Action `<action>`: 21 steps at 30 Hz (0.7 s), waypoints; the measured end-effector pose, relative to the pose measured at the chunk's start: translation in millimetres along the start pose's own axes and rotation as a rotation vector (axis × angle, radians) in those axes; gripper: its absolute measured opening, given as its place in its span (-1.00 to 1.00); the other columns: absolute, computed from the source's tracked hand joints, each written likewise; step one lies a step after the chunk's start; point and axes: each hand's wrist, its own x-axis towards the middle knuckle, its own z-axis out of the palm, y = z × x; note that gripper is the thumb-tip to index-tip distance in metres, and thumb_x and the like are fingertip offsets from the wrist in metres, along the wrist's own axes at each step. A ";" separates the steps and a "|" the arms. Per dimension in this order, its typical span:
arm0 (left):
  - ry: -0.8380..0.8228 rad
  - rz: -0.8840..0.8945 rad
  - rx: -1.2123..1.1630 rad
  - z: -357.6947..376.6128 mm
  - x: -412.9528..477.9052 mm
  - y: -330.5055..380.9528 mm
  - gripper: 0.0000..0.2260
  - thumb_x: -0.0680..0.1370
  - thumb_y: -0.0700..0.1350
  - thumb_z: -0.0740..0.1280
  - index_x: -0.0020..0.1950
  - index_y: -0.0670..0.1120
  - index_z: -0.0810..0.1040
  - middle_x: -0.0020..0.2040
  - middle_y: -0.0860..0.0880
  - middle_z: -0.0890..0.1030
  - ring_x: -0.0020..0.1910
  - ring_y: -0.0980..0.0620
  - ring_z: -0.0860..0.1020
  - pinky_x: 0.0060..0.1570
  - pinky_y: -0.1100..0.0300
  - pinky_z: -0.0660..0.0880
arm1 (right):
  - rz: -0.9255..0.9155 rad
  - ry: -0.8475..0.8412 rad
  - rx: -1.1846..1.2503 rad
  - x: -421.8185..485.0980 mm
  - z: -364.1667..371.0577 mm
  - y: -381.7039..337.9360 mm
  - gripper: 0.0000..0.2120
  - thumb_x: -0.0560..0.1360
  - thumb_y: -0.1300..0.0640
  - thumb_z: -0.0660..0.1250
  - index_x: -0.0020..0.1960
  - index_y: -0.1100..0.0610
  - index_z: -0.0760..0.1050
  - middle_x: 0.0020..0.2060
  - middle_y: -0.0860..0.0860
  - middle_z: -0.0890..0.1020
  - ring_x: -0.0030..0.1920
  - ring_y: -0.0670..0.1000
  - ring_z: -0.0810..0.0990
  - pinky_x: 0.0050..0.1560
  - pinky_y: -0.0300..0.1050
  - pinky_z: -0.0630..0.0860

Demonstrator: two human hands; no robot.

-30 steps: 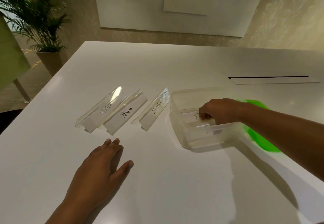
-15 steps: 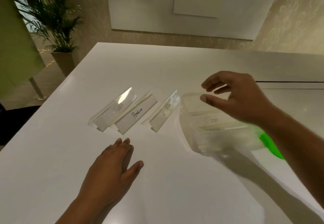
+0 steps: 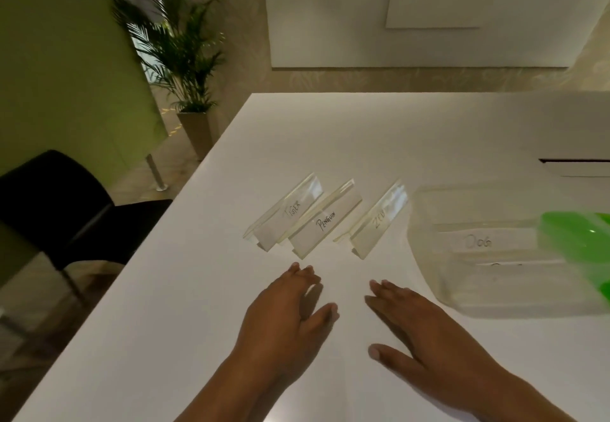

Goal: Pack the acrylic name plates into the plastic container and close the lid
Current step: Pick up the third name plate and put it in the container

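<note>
Left hand: the left hand (image 3: 284, 319) lies palm down on the white table (image 3: 165, 339), fingers straight and close together, holding nothing.
Right hand: the right hand (image 3: 425, 349) lies flat just beside it, fingers spread a little, also empty.
Step in hand: judged from this, a pause between plates; packing is partly done and no plate is gripped.
Plates on the table: three, in a slanted row just beyond the fingertips: Tiger plate (image 3: 285, 212), Penguin plate (image 3: 325, 220), and a third plate (image 3: 379, 220) with blurred lettering starting "ZE".
Next move: likely a reach forward to pinch the nearest plate by its long edges and carry it right, into the container.
Container: one clear plastic container (image 3: 495, 303) sits open to the right of the row, well apart from the hands.
Plates inside: two can be made out, a Dog plate (image 3: 478, 242) and another (image 3: 508, 265) with unreadable writing.
Lid: one green lid (image 3: 577, 240) shows at the container's right side, not closing it; its exact resting place cannot be told.
Beyond: one black chair (image 3: 56, 197) and one potted palm (image 3: 178, 48).
</note>
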 end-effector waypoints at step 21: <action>0.326 -0.302 0.023 -47.2 96.1 -65.4 -0.81 0.56 0.01 0.38 0.07 -0.04 0.70 0.02 -0.05 0.74 -0.23 0.05 0.60 -0.39 0.42 0.37 | -0.014 0.012 0.024 0.5 -2.6 -1.6 -0.34 0.45 -0.44 0.02 0.49 -0.26 0.07 0.42 -0.47 -0.06 0.40 -0.49 -0.25 0.29 -0.56 -0.29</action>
